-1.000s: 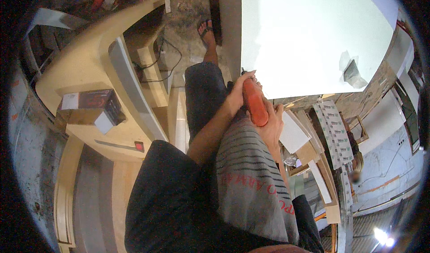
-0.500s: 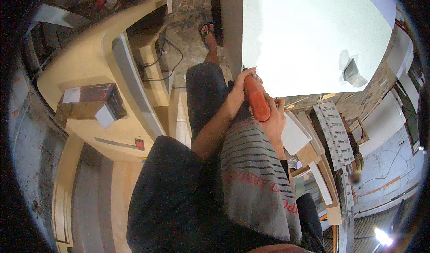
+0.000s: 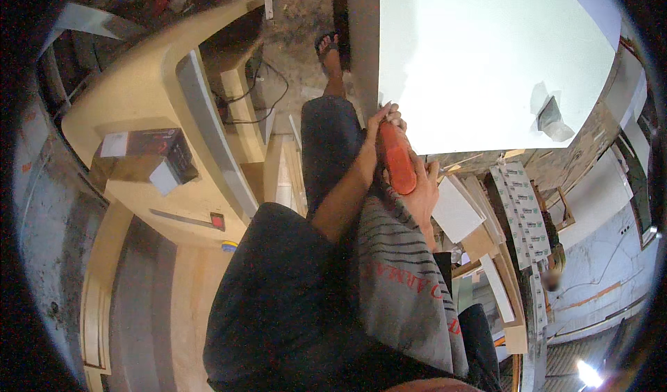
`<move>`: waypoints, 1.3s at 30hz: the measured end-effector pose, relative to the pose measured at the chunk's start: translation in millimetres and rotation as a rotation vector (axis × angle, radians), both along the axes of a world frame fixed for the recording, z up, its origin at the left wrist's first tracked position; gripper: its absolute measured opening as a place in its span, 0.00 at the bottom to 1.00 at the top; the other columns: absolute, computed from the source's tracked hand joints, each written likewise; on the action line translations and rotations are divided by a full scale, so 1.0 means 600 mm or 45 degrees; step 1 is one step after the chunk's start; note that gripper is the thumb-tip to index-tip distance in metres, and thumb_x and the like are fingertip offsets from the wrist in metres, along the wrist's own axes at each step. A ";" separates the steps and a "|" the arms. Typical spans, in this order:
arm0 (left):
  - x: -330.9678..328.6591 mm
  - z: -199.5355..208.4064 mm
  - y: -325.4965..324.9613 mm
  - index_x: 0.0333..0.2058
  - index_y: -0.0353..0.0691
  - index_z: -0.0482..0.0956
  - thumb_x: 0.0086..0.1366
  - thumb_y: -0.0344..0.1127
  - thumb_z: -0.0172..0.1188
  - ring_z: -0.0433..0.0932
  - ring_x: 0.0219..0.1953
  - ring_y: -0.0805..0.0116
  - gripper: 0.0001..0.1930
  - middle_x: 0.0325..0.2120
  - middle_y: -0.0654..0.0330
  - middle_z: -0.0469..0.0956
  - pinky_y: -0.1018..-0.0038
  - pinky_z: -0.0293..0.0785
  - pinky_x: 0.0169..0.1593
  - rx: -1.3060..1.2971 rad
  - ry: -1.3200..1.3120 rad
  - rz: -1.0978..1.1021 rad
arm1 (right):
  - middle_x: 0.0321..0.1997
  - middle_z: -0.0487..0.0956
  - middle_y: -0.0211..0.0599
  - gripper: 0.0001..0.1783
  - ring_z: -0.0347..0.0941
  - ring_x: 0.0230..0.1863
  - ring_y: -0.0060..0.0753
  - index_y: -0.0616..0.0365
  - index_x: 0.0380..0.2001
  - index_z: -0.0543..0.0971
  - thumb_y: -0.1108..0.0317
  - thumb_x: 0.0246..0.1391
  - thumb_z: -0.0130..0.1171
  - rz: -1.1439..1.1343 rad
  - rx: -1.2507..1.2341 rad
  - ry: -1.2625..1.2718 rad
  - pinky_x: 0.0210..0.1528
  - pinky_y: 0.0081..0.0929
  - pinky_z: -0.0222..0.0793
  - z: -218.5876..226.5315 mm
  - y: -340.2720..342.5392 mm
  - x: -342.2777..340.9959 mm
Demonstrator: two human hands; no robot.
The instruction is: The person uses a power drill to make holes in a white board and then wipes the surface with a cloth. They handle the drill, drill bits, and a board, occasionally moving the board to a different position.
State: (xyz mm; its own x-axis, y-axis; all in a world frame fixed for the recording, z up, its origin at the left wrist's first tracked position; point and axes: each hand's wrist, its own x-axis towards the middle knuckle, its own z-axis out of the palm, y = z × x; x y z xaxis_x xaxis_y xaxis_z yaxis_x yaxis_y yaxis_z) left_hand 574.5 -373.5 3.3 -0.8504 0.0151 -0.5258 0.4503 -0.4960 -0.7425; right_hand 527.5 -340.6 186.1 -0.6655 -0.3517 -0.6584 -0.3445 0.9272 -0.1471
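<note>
Both my hands are on a long orange tool (image 3: pixel 398 161) with a rounded near end; its exact kind does not show. My left hand (image 3: pixel 384 122) curls around the tool's far end, right beside the left edge of a large white panel (image 3: pixel 479 65). Alongside the near end, my right hand (image 3: pixel 422 192) is wrapped, partly hidden by the tool. The tool's working end is covered by my left fingers. A crumpled grey-and-clear piece of material (image 3: pixel 554 120) lies on the panel near its right corner.
At left stands a pale wooden cabinet (image 3: pixel 139 204) carrying a cardboard box (image 3: pixel 149 157). A dark cable (image 3: pixel 281 90) loops beyond my left knee. Stacked boards (image 3: pixel 462 215) and a patterned strip (image 3: pixel 517 208) lie right of my hands. My foot (image 3: pixel 326 45) is on the floor beside the panel.
The whole view has shifted slightly. My hands and the orange tool stay together at the panel's left edge, with only a small change in the tool's tilt and finger position.
</note>
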 end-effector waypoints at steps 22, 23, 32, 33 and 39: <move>-0.020 0.192 0.034 0.38 0.31 0.78 0.55 0.58 0.62 0.77 0.35 0.65 0.30 0.31 0.53 0.78 0.69 0.75 0.40 -1.324 0.545 -1.986 | 0.46 0.69 0.49 0.41 0.70 0.47 0.50 0.53 0.55 0.69 0.51 0.35 0.68 -0.308 0.007 -0.221 0.49 0.42 0.66 0.243 0.177 -0.026; -0.033 0.199 0.043 0.40 0.29 0.77 0.54 0.61 0.61 0.78 0.37 0.62 0.33 0.33 0.50 0.79 0.67 0.76 0.43 -1.466 0.848 -2.081 | 0.45 0.69 0.49 0.39 0.70 0.45 0.50 0.54 0.53 0.70 0.52 0.36 0.68 -0.454 -0.038 -0.143 0.47 0.40 0.67 0.247 0.204 -0.018; -0.219 0.136 0.046 0.45 0.33 0.75 0.58 0.52 0.59 0.81 0.38 0.59 0.27 0.35 0.50 0.81 0.67 0.75 0.43 -2.997 0.363 -2.095 | 0.33 0.76 0.33 0.21 0.72 0.35 0.26 0.62 0.44 0.76 0.66 0.44 0.64 -1.511 -0.583 0.151 0.40 0.25 0.69 0.117 0.554 0.022; -0.260 0.152 0.072 0.44 0.33 0.75 0.58 0.50 0.59 0.81 0.38 0.58 0.25 0.35 0.49 0.81 0.66 0.75 0.44 -3.186 0.408 -1.986 | 0.32 0.77 0.32 0.21 0.72 0.33 0.26 0.62 0.44 0.76 0.67 0.45 0.64 -1.640 -0.683 0.040 0.39 0.25 0.69 0.084 0.593 0.032; -0.629 0.171 0.330 0.43 0.32 0.76 0.60 0.33 0.55 0.79 0.41 0.54 0.14 0.39 0.47 0.79 0.66 0.75 0.47 -3.727 0.620 -1.100 | 0.43 0.79 0.39 0.29 0.74 0.44 0.29 0.65 0.48 0.73 0.70 0.40 0.68 -1.965 -1.068 0.026 0.48 0.28 0.68 -0.127 0.687 0.019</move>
State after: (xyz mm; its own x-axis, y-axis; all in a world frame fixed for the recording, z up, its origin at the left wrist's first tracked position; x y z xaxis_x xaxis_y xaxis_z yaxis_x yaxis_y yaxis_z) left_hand 197.4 -175.7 105.9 -0.9622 0.2723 -0.0022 0.0996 0.3595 0.9278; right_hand 539.1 71.4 109.6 -0.6928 0.3428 -0.6345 0.6905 0.0615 -0.7207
